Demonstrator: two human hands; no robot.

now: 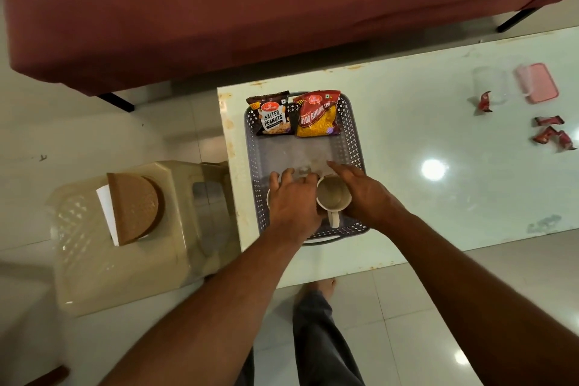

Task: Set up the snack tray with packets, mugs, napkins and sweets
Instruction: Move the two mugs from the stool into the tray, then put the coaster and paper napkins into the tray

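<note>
On the bench (407, 135) a grey tray (354, 147) held a peanut packet (272, 116) and a bhujia packet (318, 116) at its far end. Near its front, the right hand (360, 194) cupped a mug (332, 196); the left hand (293, 200) covered another, mostly hidden. Red sweets (551, 131) lay well apart.

A grey perforated tray (352, 141) lay on the white table (423, 122), two packets flat at its far end: salted peanuts (272, 114) beside red bhujia sev (317, 114). A cream mug (332, 195) stood upright at the near end, handle toward the person. Red-wrapped sweets (553, 133) lay scattered well to the right, off the tray
</note>
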